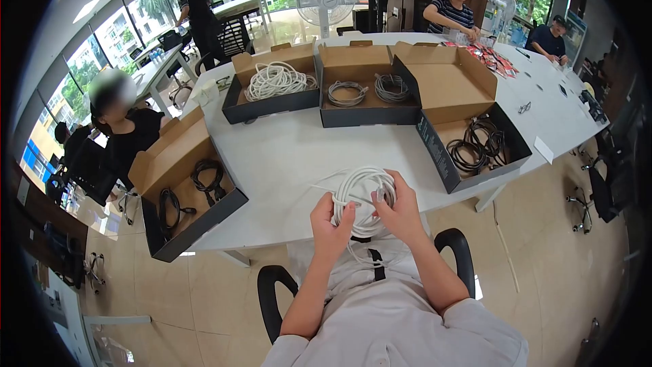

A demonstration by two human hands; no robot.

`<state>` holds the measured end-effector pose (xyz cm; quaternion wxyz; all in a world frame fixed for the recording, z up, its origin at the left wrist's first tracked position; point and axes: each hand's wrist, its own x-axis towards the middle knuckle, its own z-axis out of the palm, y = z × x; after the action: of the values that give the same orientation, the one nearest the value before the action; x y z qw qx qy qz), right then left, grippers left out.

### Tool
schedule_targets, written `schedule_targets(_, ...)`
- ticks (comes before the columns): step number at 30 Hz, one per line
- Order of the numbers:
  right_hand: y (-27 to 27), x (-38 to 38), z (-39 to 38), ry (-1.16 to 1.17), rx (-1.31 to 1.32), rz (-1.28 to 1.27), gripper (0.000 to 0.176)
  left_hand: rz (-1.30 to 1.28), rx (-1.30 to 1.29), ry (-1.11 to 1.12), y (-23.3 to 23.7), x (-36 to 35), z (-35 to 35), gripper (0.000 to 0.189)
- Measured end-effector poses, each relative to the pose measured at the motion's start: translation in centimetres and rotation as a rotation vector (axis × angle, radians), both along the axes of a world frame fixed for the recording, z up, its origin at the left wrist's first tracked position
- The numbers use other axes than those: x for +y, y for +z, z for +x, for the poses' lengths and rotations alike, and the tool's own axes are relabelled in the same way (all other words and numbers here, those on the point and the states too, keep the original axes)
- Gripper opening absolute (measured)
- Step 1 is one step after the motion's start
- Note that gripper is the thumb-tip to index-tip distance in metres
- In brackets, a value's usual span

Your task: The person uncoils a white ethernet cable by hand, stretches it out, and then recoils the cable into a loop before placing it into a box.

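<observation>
A coil of white cable [363, 180] is held up between both my hands at the near edge of the white table. My left hand [331, 223] grips the coil's left side, its thumb pressed on the loops. On the other side my right hand [399, 209] has its fingers wrapped behind the loops, the thumb near a small clear plug. One loose strand trails left over the tabletop, another hangs toward my lap. Beyond the coil stand open boxes: one with a white cable pile [280, 81], one with two grey coils [348, 94].
An open box with black cables [477, 143] stands at the right, and another with two black power cords [175, 209] at the left edge. The white table [299, 156] carries red packets [492, 60] at its far right. Several people sit or stand around; chair armrests flank me.
</observation>
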<state>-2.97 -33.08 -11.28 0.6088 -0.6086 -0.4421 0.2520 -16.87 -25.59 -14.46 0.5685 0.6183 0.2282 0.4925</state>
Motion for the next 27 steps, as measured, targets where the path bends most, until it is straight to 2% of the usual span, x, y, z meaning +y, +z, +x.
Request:
schedule_targets(2,-0.4,-0.1,0.3,0.035,-0.034,0.029,0.041,-0.053,-0.034,-0.027,0.2,-0.1,-0.2,0.010)
schedule_targets(8,1.1,-1.7,0.3,0.348,0.397,0.161,0.048,-0.082,-0.060,-0.038,0.4,0.0,-0.7,0.018)
schedule_targets(14,0.7,-0.9,0.5,0.185,0.338,0.043,0.041,-0.030,-0.037,-0.065,1.0,-0.2,-0.4,0.014)
schedule_targets(23,0.6,-0.5,-0.5,-0.051,0.036,0.000,0.035,-0.080,-0.047,-0.095,0.9,-0.5,-0.8,0.011)
schedule_targets(25,0.9,-0.6,-0.4,-0.016,0.042,0.002,0.036,-0.106,-0.076,-0.086,0.6,-0.2,-0.7,0.012)
schedule_targets(27,0.9,-0.8,-0.1,0.065,0.107,0.029,0.038,-0.243,-0.107,-0.101,0.7,0.0,-0.7,0.017)
